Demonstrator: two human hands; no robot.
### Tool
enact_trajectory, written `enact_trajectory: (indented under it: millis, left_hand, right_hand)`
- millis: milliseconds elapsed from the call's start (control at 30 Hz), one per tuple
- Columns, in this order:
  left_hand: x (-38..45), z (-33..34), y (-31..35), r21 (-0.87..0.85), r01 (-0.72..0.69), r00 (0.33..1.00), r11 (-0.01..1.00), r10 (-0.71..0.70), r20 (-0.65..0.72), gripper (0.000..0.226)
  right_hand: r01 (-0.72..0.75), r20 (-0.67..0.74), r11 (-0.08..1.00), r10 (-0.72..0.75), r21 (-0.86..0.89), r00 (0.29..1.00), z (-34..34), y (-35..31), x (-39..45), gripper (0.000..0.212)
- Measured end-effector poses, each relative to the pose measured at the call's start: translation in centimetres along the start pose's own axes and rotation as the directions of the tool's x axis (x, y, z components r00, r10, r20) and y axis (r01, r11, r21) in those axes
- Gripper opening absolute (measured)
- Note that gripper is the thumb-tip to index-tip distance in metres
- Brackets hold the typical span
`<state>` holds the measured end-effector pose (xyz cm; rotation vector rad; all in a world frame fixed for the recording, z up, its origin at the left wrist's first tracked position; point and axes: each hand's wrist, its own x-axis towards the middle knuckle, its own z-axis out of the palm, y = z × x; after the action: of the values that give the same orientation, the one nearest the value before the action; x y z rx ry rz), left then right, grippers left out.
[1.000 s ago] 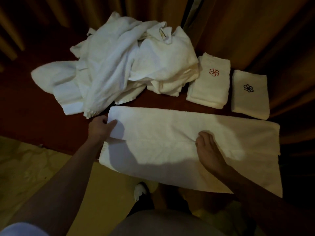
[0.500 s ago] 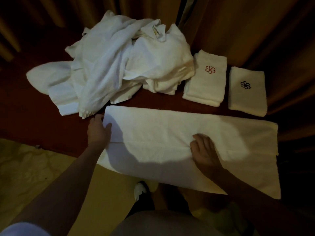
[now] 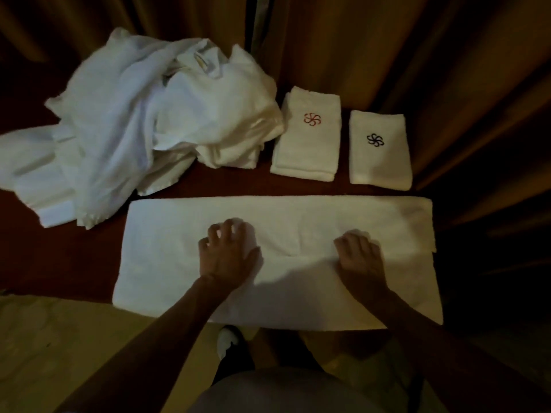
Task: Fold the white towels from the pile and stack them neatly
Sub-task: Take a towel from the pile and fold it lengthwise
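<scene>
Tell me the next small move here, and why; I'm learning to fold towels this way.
Probably bring one short end over to the other. The long towel already lies flat as a strip, the left hand and right hand rest near its middle, and the folded towels behind are far shorter.

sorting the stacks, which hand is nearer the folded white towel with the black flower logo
Right. The right hand lies below the folded white towel with the black flower logo; the left hand is farther left.

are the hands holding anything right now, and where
Neither grips anything: left hand and right hand rest, fingers bent, on the middle of the spread towel.
</scene>
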<state>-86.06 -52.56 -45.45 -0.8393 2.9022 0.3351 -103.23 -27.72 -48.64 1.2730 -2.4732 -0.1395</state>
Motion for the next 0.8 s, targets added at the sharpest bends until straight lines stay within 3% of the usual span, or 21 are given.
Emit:
enact_trajectory:
  millis: [100, 167, 267, 367, 500, 667, 800]
  left_hand:
    - [-0.1, 0.4, 0.2, 0.048, 0.009, 0.997, 0.999, -0.012, 0.077, 0.082]
    - [-0.3, 0.3, 0.6, 0.067, -0.022, 1.0, 0.997, 0.021, 0.019, 0.075]
    - [-0.6, 0.7, 3.0, 0.171, -0.295, 0.932, 0.94, 0.322, -0.163, 0.047]
    - [-0.2, 1.3, 7.8, 0.197, -0.44, 0.876, 0.876, 0.467, -0.122, 0.039]
    - [0.6, 2.2, 12.1, 0.259, -0.351, 0.932, 0.9, 0.361, 0.008, 0.053]
    - [0.5, 2.8, 13.0, 0.267, -0.284, 0.955, 0.921, 0.298, -0.01, 0.051]
    - [0.3, 2.8, 13.6, 0.248, -0.259, 0.963, 0.934, 0.27, -0.01, 0.047]
  right_hand:
    - [-0.004, -0.014, 0.999, 0.003, -0.043, 1.0, 0.2, 3.1, -0.8, 0.023]
    - [0.013, -0.024, 0.998, -0.014, -0.056, 1.0, 0.6, 4.6, -1.1, 0.021]
    - [0.027, -0.061, 0.998, -0.031, -0.058, 0.998, 1.3, 5.8, -1.6, 0.017]
    - [0.022, -0.069, 0.998, -0.025, -0.051, 0.997, 1.6, 5.5, -1.3, 0.014]
    - [0.038, 0.0, 0.994, -0.038, 0.099, 0.999, 1.4, 6.1, -0.6, 0.016]
    - [0.119, -0.126, 0.979, -0.099, 0.167, 0.987, 1.0, 8.0, -1.7, 0.014]
    - [0.164, -0.148, 0.964, -0.135, 0.211, 0.98, 1.7, 8.6, -2.7, 0.016]
